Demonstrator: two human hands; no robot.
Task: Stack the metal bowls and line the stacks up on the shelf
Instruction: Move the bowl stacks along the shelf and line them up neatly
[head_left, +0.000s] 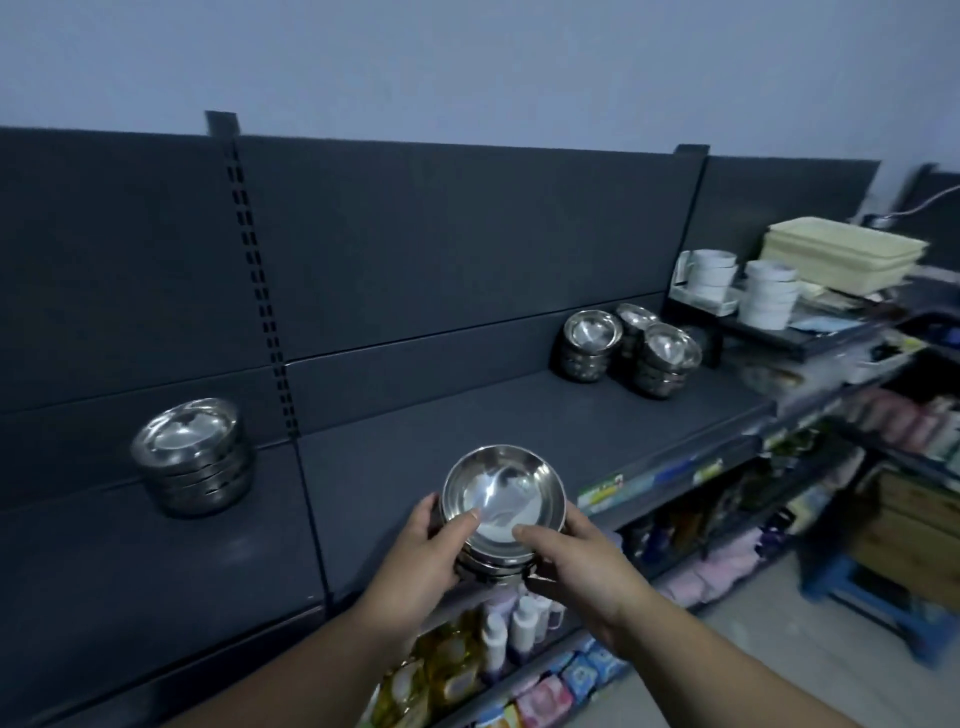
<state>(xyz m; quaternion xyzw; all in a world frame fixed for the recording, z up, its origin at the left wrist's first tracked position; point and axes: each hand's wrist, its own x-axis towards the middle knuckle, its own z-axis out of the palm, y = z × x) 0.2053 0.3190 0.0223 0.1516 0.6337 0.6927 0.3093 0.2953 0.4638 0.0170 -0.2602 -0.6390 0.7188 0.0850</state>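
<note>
1. one pale blue-grey wall (467, 62) fills the top of the view; the room is dim.
2. one long dark grey shelf (545, 415) runs from the left to the right, with dark back panels (467, 234) and a slotted upright post (260, 291) behind it.
3. lower shelves (701, 519) under it carry packets and white bottles (519, 623). a blue stool (872, 587) stands on the floor at the right.
4. far right, on a raised rack, lie cream plastic trays (841, 254), one in another, and beside them white bowls (769, 296) in piles.
5. three stacks of metal bowls (667, 361) stand close together at the right end of the shelf, near the back panel.
6. a single stack of metal bowls (192, 457) stands at the left part of the shelf, well apart from the others.
7. the held stack (503, 499) is over the front edge of the shelf, in the middle of the view. its bowls are shiny steel, nested, and the top bowl reflects light inside. i cannot tell if it rests on the shelf or is lifted.
8. the left hand (415, 561) grips the left side of the held stack, fingers curled around it, thumb over the rim.
9. the right hand (582, 566) grips the right side in the same way, thumb lying inside the top bowl.
</note>
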